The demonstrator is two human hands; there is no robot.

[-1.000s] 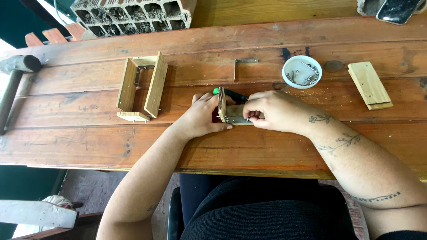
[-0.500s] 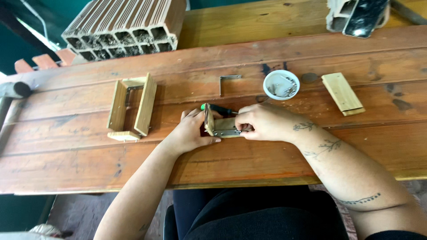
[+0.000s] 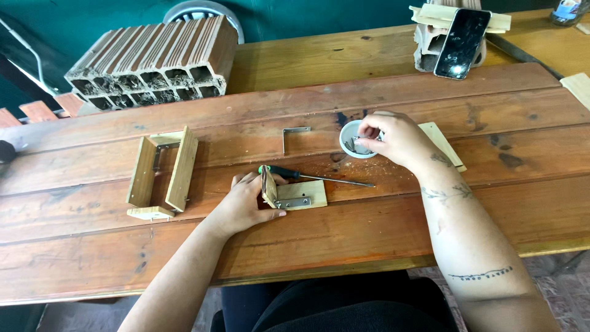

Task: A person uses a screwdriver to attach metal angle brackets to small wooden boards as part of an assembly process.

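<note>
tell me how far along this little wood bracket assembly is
Done: one U-shaped wooden frame lies assembled to the left. In hand: the left hand steadies two small wood pieces joined by a metal bracket, while the right hand reaches into the white cup. Left: the screwdriver lies unused, and a spare bracket and wood strip lie loose.

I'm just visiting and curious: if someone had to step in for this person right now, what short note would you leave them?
Left hand: steadies two small wood pieces set at a right angle, a metal corner bracket lying against them.
Right hand: fingertips reach into the small white cup of what look like screws.
Screwdriver: lies free on the table just beyond the wood pieces.
Done: a wooden frame lies to the left.
Left: a spare bracket and a small board sit unused; whether this bracket is screwed on cannot be told.
</note>
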